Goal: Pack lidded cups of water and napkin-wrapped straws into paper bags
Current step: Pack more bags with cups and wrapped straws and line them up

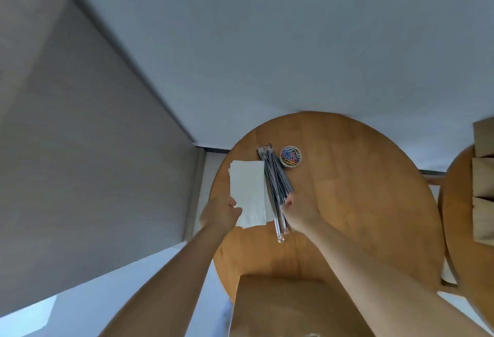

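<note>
No writing, label or number can be read anywhere. The white napkins (pixel 247 192) at frame centre show blank faces, and the wrapped straws (pixel 275 184) and the tub of paper clips (pixel 290 156) just above them are too small and blurred for any print to be made out. The paper bags (pixel 483 176) at the right edge show plain brown.

Both bare forearms reach forward. The left grip (pixel 223 212) pinches the napkin (pixel 247 192) edge; the right grip (pixel 300 211) lays its thumb on the straws (pixel 276 184), fingers hidden.
</note>
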Motion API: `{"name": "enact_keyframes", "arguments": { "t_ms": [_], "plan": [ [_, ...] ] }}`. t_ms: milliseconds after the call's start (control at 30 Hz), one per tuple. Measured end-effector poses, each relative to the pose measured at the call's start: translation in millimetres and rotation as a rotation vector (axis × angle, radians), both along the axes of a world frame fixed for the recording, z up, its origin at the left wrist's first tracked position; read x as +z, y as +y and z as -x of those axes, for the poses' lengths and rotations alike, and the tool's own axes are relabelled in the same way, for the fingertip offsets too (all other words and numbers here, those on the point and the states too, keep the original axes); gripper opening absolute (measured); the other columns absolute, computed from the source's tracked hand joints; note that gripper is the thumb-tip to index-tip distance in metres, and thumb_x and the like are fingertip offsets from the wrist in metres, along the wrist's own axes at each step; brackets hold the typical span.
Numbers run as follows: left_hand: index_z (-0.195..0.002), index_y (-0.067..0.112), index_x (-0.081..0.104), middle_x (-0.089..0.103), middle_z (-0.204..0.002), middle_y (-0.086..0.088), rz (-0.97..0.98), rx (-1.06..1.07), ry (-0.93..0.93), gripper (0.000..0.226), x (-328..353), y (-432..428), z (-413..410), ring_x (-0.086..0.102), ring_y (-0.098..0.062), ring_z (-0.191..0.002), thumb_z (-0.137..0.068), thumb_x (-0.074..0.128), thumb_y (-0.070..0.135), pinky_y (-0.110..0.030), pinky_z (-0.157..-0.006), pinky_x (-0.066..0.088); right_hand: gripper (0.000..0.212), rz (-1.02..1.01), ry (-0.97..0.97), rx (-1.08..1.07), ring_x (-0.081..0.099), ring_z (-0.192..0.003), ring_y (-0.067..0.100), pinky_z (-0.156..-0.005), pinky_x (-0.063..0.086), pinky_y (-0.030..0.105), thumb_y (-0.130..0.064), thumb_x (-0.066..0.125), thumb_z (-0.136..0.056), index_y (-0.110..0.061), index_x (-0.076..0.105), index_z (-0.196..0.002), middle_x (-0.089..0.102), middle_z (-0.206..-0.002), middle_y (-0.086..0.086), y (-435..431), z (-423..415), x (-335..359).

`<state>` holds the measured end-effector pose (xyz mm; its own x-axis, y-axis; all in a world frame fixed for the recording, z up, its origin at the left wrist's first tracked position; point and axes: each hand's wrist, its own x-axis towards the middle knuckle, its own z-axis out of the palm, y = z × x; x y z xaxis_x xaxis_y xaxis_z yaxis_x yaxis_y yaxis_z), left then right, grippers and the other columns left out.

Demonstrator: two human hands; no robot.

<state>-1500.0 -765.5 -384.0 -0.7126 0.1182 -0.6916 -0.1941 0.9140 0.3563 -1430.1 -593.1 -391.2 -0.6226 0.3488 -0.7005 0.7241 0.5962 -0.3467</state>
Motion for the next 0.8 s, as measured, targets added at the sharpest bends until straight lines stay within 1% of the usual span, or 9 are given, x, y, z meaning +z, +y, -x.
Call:
{"name": "enact_keyframes", "arguments": {
  "t_ms": [67, 133, 200, 300, 367, 433, 567, 667, 800],
  "plan": [
    [-0.113, 0.014, 0.063, 0.064, -0.115, -0.002, -0.038, 0.003, 0.018, 0.028, -11.5, 10.2, 2.3, 0.061, -0.019, -0.097, -0.090, 0.062, 0.031, -0.025, -0.077, 0.047, 0.015, -0.047, -0.039, -0.009, 0.049, -0.059, 0.013, -0.048, 0.038, 0.023, -0.020, 0.041, -0.098, -0.012, 0.047, -0.088, 0.047, -0.067, -0.001, -4.7, 2.3, -11.9],
    [-0.112, 0.012, 0.064, 0.061, -0.119, -0.004, -0.070, -0.005, 0.068, 0.031, -22.8, 24.7, 4.8, 0.059, -0.019, -0.103, -0.089, 0.064, 0.032, -0.025, -0.082, 0.046, 0.014, -0.091, -0.069, -0.028, 0.052, -0.067, 0.017, -0.053, 0.042, 0.026, -0.024, 0.043, -0.098, -0.013, 0.044, -0.089, 0.047, -0.071, -0.001, -8.2, 3.5, -23.9],
    [-0.108, 0.013, 0.066, 0.055, -0.122, -0.003, -0.058, -0.052, 0.096, 0.032, -30.4, 41.8, 6.1, 0.055, -0.018, -0.109, -0.087, 0.065, 0.037, -0.024, -0.086, 0.044, 0.017, -0.123, -0.081, -0.049, 0.054, -0.072, 0.018, -0.058, 0.044, 0.028, -0.029, 0.045, -0.097, -0.012, 0.048, -0.094, 0.049, -0.073, 0.000, -11.6, 4.0, -32.3],
    [-0.107, 0.013, 0.062, 0.043, -0.130, -0.003, -0.017, -0.126, 0.118, 0.040, -41.6, 64.5, 6.0, 0.044, -0.019, -0.118, -0.084, 0.065, 0.046, -0.026, -0.088, 0.043, 0.024, -0.157, -0.080, -0.058, 0.059, -0.079, 0.019, -0.057, 0.038, 0.025, -0.033, 0.046, -0.097, -0.010, 0.052, -0.105, 0.057, -0.083, 0.001, -14.3, 4.4, -39.3],
    [-0.109, 0.012, 0.058, 0.038, -0.134, -0.005, 0.025, -0.116, 0.121, 0.047, -47.3, 73.0, 5.3, 0.039, -0.021, -0.122, -0.082, 0.067, 0.049, -0.030, -0.091, 0.044, 0.024, -0.186, -0.102, -0.042, 0.056, -0.074, 0.016, -0.049, 0.034, 0.021, -0.033, 0.045, -0.098, -0.011, 0.053, -0.105, 0.063, -0.093, 0.003, -15.0, 3.8, -42.7],
    [-0.112, 0.012, 0.055, 0.035, -0.136, -0.006, 0.066, -0.100, 0.131, 0.050, -52.1, 76.7, 3.7, 0.035, -0.023, -0.124, -0.081, 0.068, 0.049, -0.032, -0.095, 0.044, 0.021, -0.187, -0.114, -0.044, 0.055, -0.069, 0.013, -0.045, 0.032, 0.019, -0.030, 0.046, -0.098, -0.012, 0.055, -0.102, 0.063, -0.090, 0.001, -16.2, 2.8, -46.9],
    [-0.115, 0.010, 0.054, 0.030, -0.139, -0.006, 0.079, -0.112, 0.165, 0.041, -59.0, 75.4, 3.4, 0.031, -0.024, -0.127, -0.088, 0.062, 0.040, -0.030, -0.100, 0.040, 0.017, -0.160, -0.115, -0.044, 0.060, -0.068, 0.014, -0.050, 0.041, 0.022, -0.024, 0.044, -0.098, -0.012, 0.056, -0.099, 0.061, -0.080, -0.001, -21.7, 0.3, -53.1],
    [-0.111, 0.009, 0.056, 0.030, -0.139, -0.006, 0.036, -0.117, 0.160, 0.032, -58.1, 69.8, 4.4, 0.030, -0.023, -0.128, -0.092, 0.057, 0.034, -0.030, -0.097, 0.041, 0.019, -0.105, -0.127, -0.031, 0.064, -0.077, 0.016, -0.056, 0.046, 0.024, -0.027, 0.046, -0.097, -0.012, 0.056, -0.099, 0.065, -0.087, 0.002, -21.3, -2.4, -51.3],
    [-0.106, 0.008, 0.061, 0.034, -0.142, -0.006, -0.001, -0.129, 0.190, 0.021, -54.5, 64.9, 3.1, 0.033, -0.020, -0.131, -0.095, 0.053, 0.024, -0.025, -0.094, 0.041, 0.019, -0.016, -0.076, -0.074, 0.051, -0.059, 0.007, -0.051, 0.039, 0.017, -0.026, 0.047, -0.096, -0.019, 0.047, -0.078, 0.052, -0.069, -0.005, -17.0, -6.3, -43.8]
  ]
}}
